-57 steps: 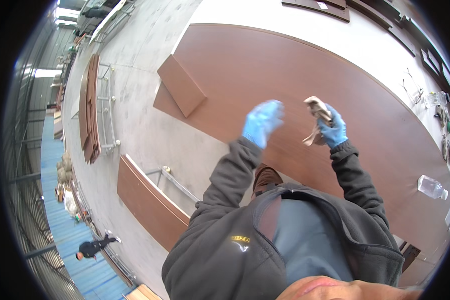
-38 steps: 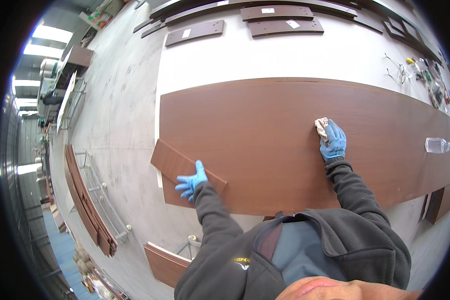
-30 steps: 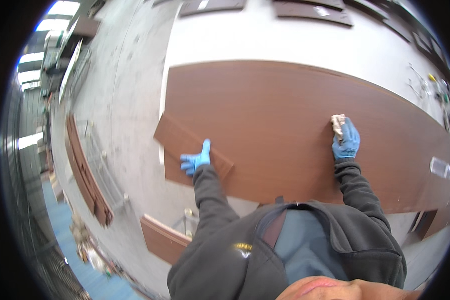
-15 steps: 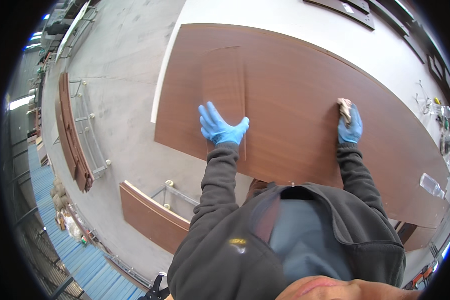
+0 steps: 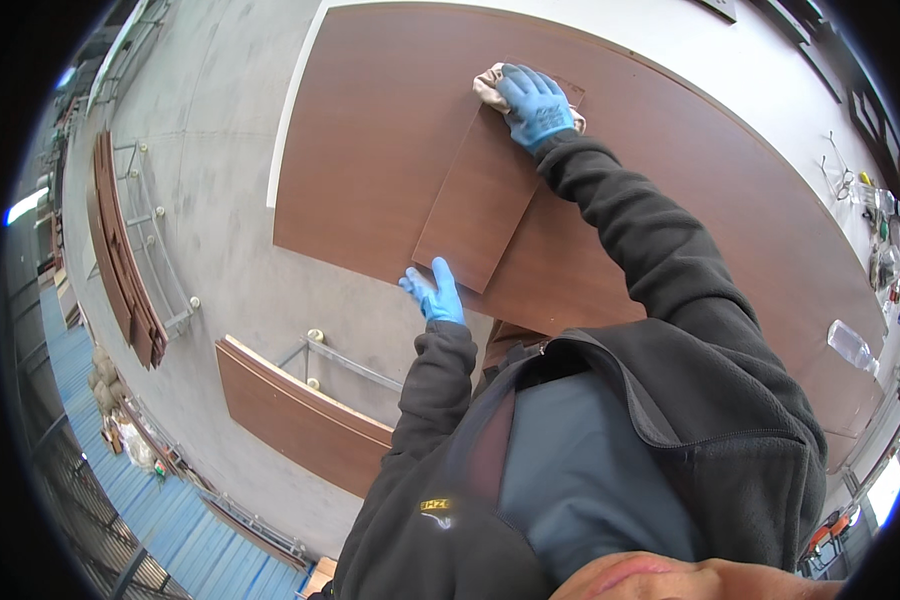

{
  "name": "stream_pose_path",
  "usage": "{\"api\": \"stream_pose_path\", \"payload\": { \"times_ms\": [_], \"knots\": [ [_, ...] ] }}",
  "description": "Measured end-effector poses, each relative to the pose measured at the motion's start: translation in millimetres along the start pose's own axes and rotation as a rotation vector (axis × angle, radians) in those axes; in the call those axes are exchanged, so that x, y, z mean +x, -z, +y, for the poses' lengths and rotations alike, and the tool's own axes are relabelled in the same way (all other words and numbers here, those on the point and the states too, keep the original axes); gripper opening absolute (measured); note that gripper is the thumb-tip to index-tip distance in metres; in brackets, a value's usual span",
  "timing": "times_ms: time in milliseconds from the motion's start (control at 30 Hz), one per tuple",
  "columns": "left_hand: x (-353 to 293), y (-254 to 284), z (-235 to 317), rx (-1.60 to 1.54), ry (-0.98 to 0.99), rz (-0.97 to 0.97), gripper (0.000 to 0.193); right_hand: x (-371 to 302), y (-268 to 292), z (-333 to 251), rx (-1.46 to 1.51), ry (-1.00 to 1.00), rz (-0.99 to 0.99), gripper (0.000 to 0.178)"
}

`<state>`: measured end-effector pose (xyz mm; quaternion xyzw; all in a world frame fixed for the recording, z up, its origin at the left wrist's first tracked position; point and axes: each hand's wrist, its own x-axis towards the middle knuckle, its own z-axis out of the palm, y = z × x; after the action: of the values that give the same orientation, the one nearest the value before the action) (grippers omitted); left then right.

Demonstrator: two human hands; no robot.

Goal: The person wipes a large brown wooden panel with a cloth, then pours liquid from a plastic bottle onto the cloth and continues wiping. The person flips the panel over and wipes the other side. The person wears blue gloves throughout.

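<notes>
A small brown board [image 5: 480, 205] lies aslant on a large brown panel [image 5: 370, 120], its far end leaning to the right. At that far end my right hand [image 5: 538, 108], in a blue glove, presses down a crumpled pinkish-beige rag [image 5: 489, 88]; part of the rag sticks out by the wrist. My left hand [image 5: 435, 297], also blue-gloved, is at the panel's near edge, close to the board's near left corner. Its thumb and fingers are apart and nothing is in them. Whether it touches the board's edge, I cannot tell.
Beneath the panel is a white tabletop [image 5: 292, 115]. A clear plastic bottle [image 5: 852, 346] lies on the right, with several small items beyond it. Brown boards [image 5: 295, 415] rest on a metal trolley at the near left, and another board stack [image 5: 122, 250] stands farther left.
My right hand has carried the rag far to the left and onto the small board's far end. The small board now lies turned aslant. My left hand has come back to the panel's near edge.
</notes>
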<state>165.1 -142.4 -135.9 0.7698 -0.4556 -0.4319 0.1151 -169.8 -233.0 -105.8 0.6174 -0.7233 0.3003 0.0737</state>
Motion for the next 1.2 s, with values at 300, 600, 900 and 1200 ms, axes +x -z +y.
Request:
{"api": "stream_pose_path", "payload": {
  "times_ms": [300,600,900,1200],
  "knots": [
    [15.4,41.5,-23.1,-1.187,0.022,-0.611,0.067,-143.4,32.7,-179.0,0.700,0.226,-0.516,0.024],
    [-31.5,-28.3,70.7,0.633,-0.636,0.083,0.142,-185.6,133.4,-20.4,1.064,-0.970,-0.551,0.042],
    [-28.1,-69.3,102.7,0.920,-0.545,0.011,0.157,-207.5,172.0,140.9,0.327,-0.788,0.300,0.040],
    [-2.9,-70.4,190.9,0.683,-0.851,-0.202,0.143,-202.9,162.7,148.4,0.251,-0.734,0.293,0.053]
  ]
}}
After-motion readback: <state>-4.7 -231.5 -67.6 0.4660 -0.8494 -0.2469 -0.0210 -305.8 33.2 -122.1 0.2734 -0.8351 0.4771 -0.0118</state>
